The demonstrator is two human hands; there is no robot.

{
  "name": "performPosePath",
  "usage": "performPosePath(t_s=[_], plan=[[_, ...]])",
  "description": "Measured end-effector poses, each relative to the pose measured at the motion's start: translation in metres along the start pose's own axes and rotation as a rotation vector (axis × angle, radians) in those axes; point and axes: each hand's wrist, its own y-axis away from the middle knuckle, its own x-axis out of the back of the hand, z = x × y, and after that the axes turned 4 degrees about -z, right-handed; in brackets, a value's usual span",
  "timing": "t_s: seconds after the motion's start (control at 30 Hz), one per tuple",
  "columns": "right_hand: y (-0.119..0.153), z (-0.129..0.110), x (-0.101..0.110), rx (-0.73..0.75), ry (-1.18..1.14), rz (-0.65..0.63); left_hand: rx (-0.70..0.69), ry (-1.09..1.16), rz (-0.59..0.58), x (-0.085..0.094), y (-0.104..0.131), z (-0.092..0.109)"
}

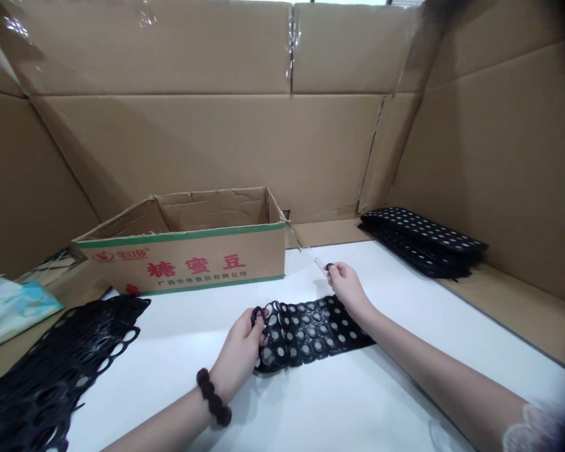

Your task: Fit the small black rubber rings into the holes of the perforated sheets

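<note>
A black sheet point(311, 329) with rows of round holes or pale discs lies on the white tabletop in front of me. My left hand point(245, 342) is closed on its left end, where a loose strip of black rings bunches up at the fingers. Above the sheet's far right corner, my right hand point(347, 285) pinches a slim pale pen-like tool point(320, 266) pointing up and left. A small black piece shows at those fingertips; its kind is unclear. The right forearm passes over the sheet's right end.
Behind the sheet stands an open cardboard box point(216, 257) with green edging and red lettering. Black ring-holed webbing point(61, 364) is heaped at left, near a tissue pack point(19, 307). At the back right lies a stack of black dotted sheets point(419, 238). Cardboard walls point(216, 138) surround the table.
</note>
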Motion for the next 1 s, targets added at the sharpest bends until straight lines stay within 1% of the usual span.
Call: performPosePath(t_s=[0.03, 0.1, 0.2, 0.3, 0.37, 0.43, 0.53, 0.7, 0.9, 1.0], plan=[[-0.003, 0.001, 0.004, -0.006, 0.007, 0.004, 0.021, 0.029, -0.034, 0.001, 0.001, 0.003], [0.001, -0.004, 0.005, 0.018, 0.013, -0.036, 0.030, 0.053, -0.112, 0.002, 0.001, 0.009], [0.024, -0.025, -0.007, 0.135, -0.002, -0.186, 0.007, 0.063, -0.211, 0.005, 0.001, 0.016], [0.052, -0.041, -0.020, 0.171, -0.001, -0.361, -0.012, 0.131, -0.249, 0.009, 0.001, 0.018], [0.064, -0.044, -0.024, 0.158, 0.029, -0.465, -0.003, 0.162, -0.268, 0.010, 0.000, 0.017], [0.070, -0.042, -0.026, 0.155, 0.052, -0.530, 0.010, 0.182, -0.271, 0.008, -0.001, 0.013], [0.071, -0.041, -0.026, 0.153, 0.054, -0.556, -0.028, 0.229, -0.232, 0.004, -0.002, 0.008], [0.077, -0.049, -0.027, 0.122, 0.061, -0.542, -0.075, 0.230, -0.151, -0.002, -0.002, 0.002], [0.086, -0.053, -0.026, 0.187, 0.172, -0.563, -0.119, 0.242, -0.143, -0.006, -0.002, 0.001], [0.086, -0.054, -0.024, 0.190, 0.160, -0.601, -0.174, 0.176, -0.091, -0.007, 0.000, 0.000]])
